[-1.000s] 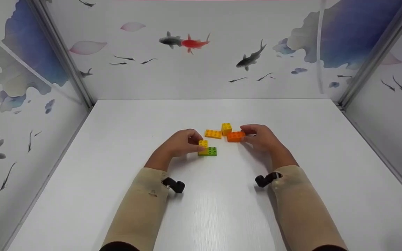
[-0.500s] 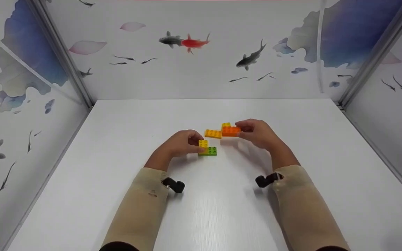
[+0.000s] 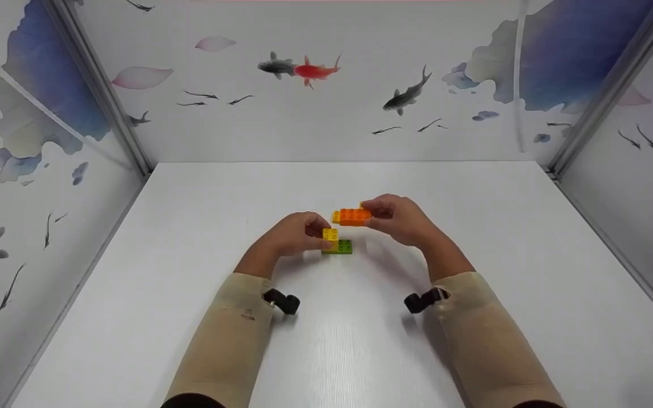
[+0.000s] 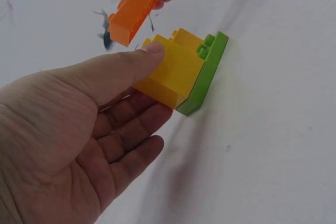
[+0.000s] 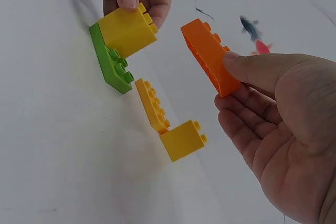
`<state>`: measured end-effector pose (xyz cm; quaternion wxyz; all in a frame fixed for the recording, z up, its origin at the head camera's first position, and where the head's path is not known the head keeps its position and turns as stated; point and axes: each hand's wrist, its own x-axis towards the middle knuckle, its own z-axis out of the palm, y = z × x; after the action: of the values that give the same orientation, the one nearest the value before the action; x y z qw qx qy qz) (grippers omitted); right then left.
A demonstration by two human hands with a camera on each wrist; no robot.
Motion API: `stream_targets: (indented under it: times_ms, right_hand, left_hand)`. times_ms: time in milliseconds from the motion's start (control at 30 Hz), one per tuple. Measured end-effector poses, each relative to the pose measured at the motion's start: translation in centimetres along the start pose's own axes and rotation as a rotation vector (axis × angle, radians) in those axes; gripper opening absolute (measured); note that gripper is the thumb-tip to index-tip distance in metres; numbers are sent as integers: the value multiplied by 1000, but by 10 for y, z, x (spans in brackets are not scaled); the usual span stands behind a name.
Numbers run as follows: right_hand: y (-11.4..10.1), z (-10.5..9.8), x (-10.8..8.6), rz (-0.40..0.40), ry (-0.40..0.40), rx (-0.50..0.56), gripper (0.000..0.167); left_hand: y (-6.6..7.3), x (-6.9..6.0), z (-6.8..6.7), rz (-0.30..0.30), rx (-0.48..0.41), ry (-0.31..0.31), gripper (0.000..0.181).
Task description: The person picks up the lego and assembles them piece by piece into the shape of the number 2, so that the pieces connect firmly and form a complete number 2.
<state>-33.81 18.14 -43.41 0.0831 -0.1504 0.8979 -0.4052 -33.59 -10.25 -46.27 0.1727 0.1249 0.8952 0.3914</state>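
Observation:
My left hand (image 3: 298,233) pinches a yellow toy brick (image 4: 178,69) between thumb and fingers. This brick sits on one end of a green flat brick (image 5: 107,64), whose bare studs show beside it. In my right hand (image 3: 399,218) an orange brick (image 5: 202,53) is gripped by the thumb and fingers, held above the table with its hollow underside partly showing in the right wrist view. Below it lie a flat yellow-orange brick (image 5: 150,106) and a square yellow brick (image 5: 182,141), their near ends almost touching. The head view mostly hides both behind the orange brick and right hand.
The loose bricks lie on a white table (image 3: 326,340). White panels (image 3: 326,130) with painted fish close it in at the back and both sides. A black wrist mount (image 3: 284,301) juts inward from the left sleeve, another mount (image 3: 424,300) from the right.
My right hand has carried the orange brick up and leftward, over the loose yellow bricks and closer to the left hand. The left hand and its bricks have stayed in place.

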Motion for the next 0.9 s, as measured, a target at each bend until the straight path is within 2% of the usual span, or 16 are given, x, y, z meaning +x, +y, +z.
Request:
stream_targets:
  times_ms: [233,533,900]
  right_hand:
    - [-8,12,-3,-81,-26,-18,40]
    - [-15,21,-4,-104,-52,-14,40]
    - [-12,26,-1,-111,-45,-4,39]
  left_hand:
    - [-3,0,0,38,14,11,38]
    - [-2,-1,-1,29,17,2,42]
    - [1,-4,-4,51,-21,31,42]
